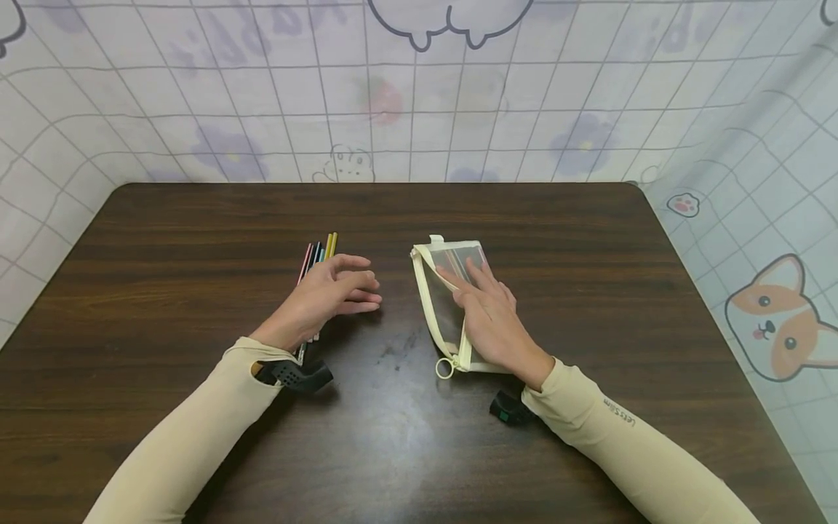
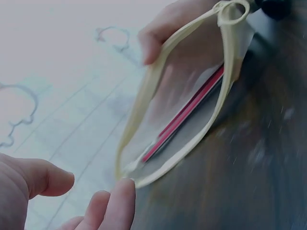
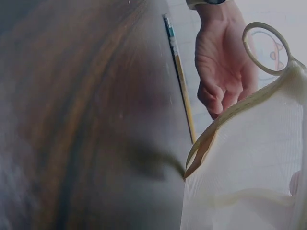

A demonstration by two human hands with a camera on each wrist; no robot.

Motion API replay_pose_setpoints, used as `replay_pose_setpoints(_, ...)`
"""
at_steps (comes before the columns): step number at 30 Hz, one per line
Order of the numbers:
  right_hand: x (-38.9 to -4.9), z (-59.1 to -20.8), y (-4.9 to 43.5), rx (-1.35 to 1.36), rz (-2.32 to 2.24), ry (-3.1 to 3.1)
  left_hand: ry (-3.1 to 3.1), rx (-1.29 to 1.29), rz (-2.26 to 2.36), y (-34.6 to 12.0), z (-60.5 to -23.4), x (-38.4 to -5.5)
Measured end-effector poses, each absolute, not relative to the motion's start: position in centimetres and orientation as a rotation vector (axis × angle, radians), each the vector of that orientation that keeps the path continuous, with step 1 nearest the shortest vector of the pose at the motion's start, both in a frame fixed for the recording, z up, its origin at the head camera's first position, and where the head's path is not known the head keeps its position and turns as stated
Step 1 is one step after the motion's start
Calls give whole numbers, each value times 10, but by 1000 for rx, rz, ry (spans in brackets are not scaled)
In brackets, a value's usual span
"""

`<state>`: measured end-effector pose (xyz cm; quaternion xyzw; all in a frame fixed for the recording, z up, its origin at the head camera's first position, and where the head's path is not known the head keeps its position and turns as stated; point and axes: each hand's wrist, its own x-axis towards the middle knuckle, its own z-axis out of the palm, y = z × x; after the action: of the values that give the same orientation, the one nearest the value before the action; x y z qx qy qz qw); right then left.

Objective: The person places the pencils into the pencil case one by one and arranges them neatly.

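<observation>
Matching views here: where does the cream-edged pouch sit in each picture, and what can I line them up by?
Head: pouch right of centre, under the right hand.
Left wrist: pouch across the upper middle, open mouth facing the camera.
Right wrist: pouch at lower right, cut off by the frame.
Shared landmark: its round pull ring, visible in all three.

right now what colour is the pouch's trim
The trim is pale yellow, seen best in the head view.

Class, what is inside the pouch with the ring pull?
Slim, straight red items, perhaps pencils, show through the open mouth of the pouch. The right hand covers part of it, so anything hidden beneath cannot be identified.
</observation>
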<state>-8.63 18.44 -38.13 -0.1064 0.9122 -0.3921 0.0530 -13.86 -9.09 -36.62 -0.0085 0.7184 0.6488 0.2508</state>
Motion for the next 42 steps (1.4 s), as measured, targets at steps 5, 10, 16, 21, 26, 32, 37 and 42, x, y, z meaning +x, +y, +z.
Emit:
replay_pose_setpoints(5, -87, -384, 184, -333, -1196, 2758, 2013, -54, 1803, -119, -364, -142)
replay_pose_setpoints(10, -86, -385, 183, -342, -1187, 2761, 2034, -113, 1851, -141, -358, -142)
replay_pose_setpoints(16, -86, -387, 183, -333, -1170, 2758, 2010, -158, 1907, -156, -356, -144)
replay_pose_setpoints(21, -86, -388, 183, -324, -1148, 2758, 2010, -192, 1897, -165, -360, -147)
replay_pose_setpoints(26, -86, -386, 182, -324, -1136, 2757, 2007, -194, 1870, -173, -362, -150)
replay_pose_setpoints(32, -87, -386, 182, -316, -1134, 2759, 2062, -175, 1807, -188, -362, -153)
replay_pose_setpoints(37, -87, -387, 181, -317, -1131, 2764, 2149, -153, 1700, -197, -363, -153)
replay_pose_setpoints(42, -87, -387, 180, -317, -1130, 2762, 2211, -163, 1647, -200, -363, -154)
